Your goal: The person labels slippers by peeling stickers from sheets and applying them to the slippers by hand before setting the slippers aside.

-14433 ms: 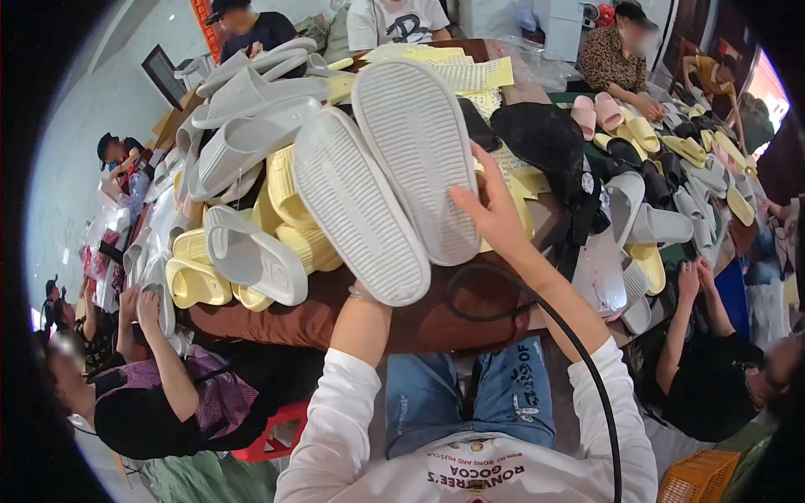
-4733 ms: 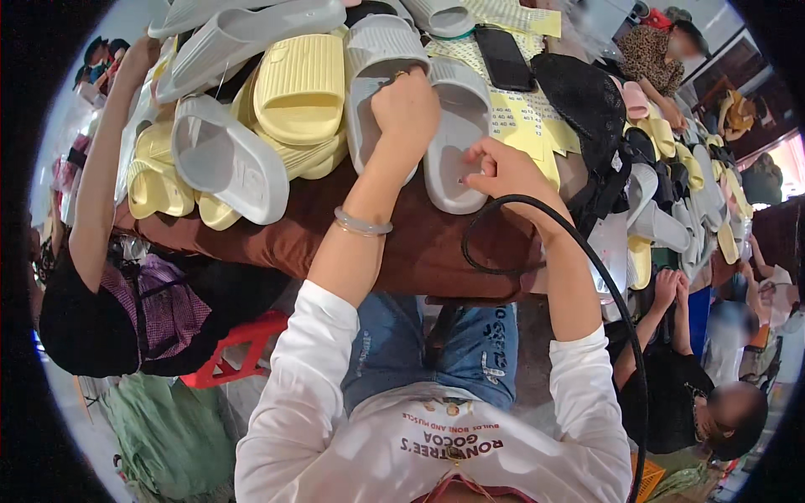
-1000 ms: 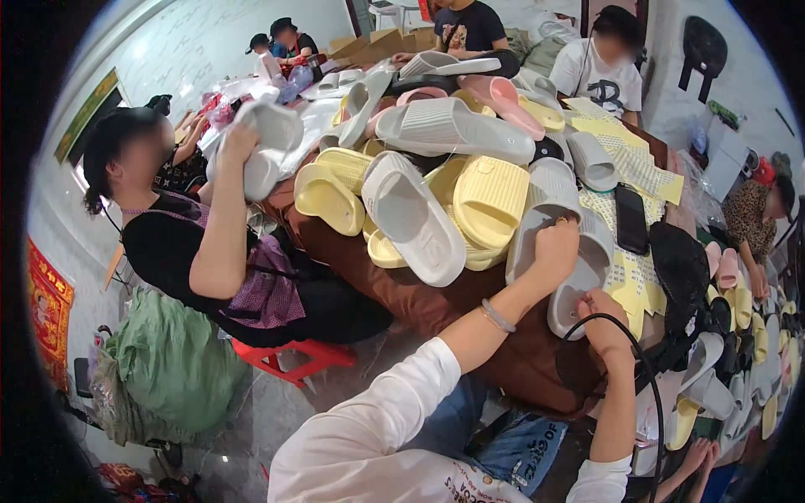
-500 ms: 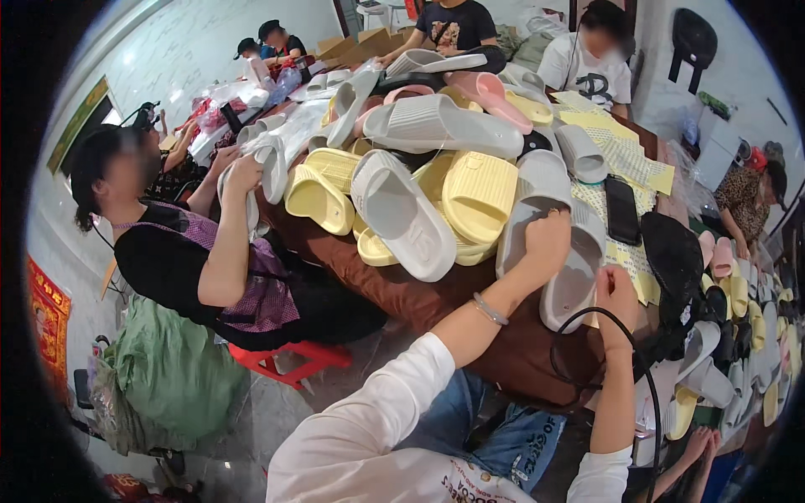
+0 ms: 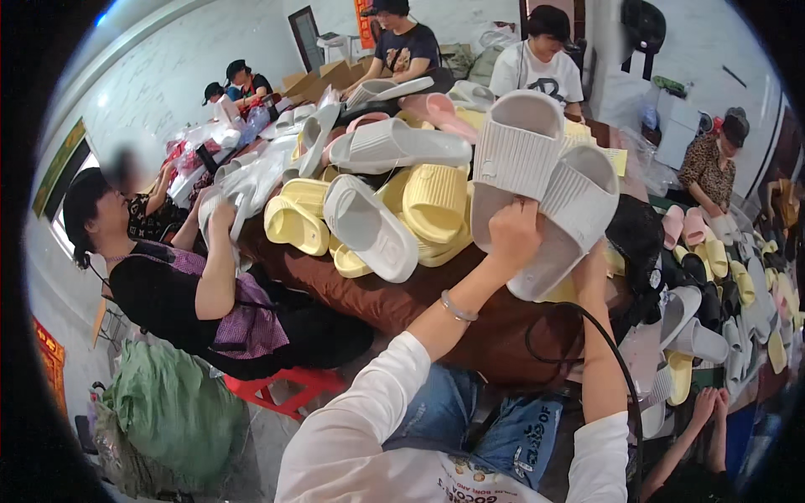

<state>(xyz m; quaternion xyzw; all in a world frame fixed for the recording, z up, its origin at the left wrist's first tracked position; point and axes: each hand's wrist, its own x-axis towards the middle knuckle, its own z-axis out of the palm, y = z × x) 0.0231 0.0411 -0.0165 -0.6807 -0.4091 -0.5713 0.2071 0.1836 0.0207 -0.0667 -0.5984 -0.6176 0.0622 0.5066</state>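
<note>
The brown surface [image 5: 511, 339] bears yellow slippers [image 5: 434, 201] left of the grey pair [image 5: 583, 201]; the left hand [image 5: 516, 232] clamps its fingers on it; whether the right hand [image 5: 592, 272], beneath, grips, I can't tell.

Your grey slippers [image 5: 579, 197]: matt, foam-like plastic, ribbed on top. Yellow slippers [image 5: 434, 201]: same matt look, also ribbed. Brown table cover [image 5: 503, 339]: wrinkled cloth, faint sheen. Your bangle [image 5: 459, 307]: smooth, glossy. Your jeans [image 5: 440, 407]: denim. Red stool [image 5: 285, 390]: smooth plastic.
</note>
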